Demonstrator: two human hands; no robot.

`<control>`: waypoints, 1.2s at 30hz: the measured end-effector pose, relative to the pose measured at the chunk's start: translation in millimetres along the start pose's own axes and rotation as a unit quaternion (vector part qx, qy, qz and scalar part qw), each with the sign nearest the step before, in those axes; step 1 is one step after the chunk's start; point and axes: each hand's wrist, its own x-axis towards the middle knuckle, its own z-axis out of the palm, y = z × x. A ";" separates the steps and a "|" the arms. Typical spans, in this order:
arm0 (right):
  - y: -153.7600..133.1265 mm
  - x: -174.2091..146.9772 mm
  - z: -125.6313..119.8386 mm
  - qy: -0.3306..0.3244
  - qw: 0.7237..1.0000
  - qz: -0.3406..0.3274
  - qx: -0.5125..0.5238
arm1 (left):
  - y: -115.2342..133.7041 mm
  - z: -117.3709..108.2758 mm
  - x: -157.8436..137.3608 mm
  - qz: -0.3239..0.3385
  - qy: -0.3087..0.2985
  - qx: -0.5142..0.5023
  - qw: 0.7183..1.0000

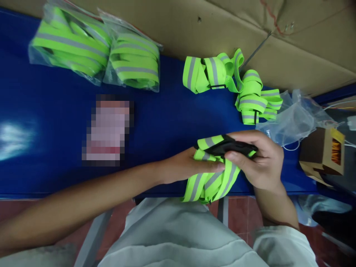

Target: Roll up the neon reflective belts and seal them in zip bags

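Both hands hold one folded bundle of neon-green reflective strap (213, 180) with a grey stripe, just above the front edge of the blue table. My left hand (191, 167) is closed round its left side, thumb lying across the strap. My right hand (261, 159) pinches a black piece (222, 147) at the top of the bundle between thumb and fingers; its exact kind is unclear. Loops of strap hang below my hands toward the table edge. Beyond them lie a rolled strap (214, 72) with a black buckle and another strap roll (252, 100).
Two clear bags of green straps, a left one (72, 46) and a right one (135, 61), lie at the back left. A blurred-out flat item (108, 129) is on the blue table (158, 122). Crumpled clear plastic (292, 115) and a small cardboard box (319, 152) sit right.
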 end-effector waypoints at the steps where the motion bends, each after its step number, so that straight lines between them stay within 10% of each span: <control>1: 1.3 0.9 0.1 0.010 1.000 0.012 0.000 | -3.0 1.0 -0.5 -0.012 -0.010 -0.012 1.000; 10: 7.7 1.0 -2.0 -0.030 0.992 -0.098 -0.072 | -14.9 2.4 -0.8 -0.018 -0.009 -0.080 0.997; 15: 17.8 4.3 -5.3 -0.123 0.951 -0.252 -0.133 | -13.6 -2.1 -0.6 -0.007 0.002 -0.100 0.995; 27: 15.4 8.2 3.3 -0.130 0.869 -0.365 -0.309 | -15.2 7.8 -2.6 0.001 0.017 -0.153 0.988; 36: 16.4 9.4 -14.6 -0.245 0.927 -0.189 -0.209 | -16.5 -2.3 -5.9 -0.058 0.023 -0.090 0.994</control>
